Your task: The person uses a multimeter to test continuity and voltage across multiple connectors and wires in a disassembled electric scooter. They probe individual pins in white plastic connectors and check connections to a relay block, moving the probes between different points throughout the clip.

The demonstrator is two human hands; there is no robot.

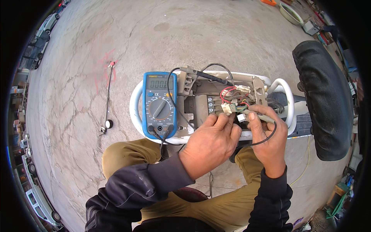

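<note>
My left hand (210, 143) has its fingertips closed on a cream wire connector (227, 108) in an open white-tubed vehicle frame (136, 96). My right hand (268, 139) grips a test probe (262, 117), dirty grey with a black lead, beside that connector. A blue digital multimeter (158, 104) rests on the frame's left part, its leads plugged in at the bottom. Another black probe (212, 77) lies across the top of the compartment. Red, green and yellow wires and a terminal strip (210, 103) sit among the connectors. The probe's tip is too small to make out.
A padded black seat (320, 100) stands at the right. A thin rod with a round mirror-like piece (108, 124) lies on the concrete floor (77, 116). Cars (46, 210) line the left. A tub (290, 13) and clutter edge the right. My bent knees are below the frame.
</note>
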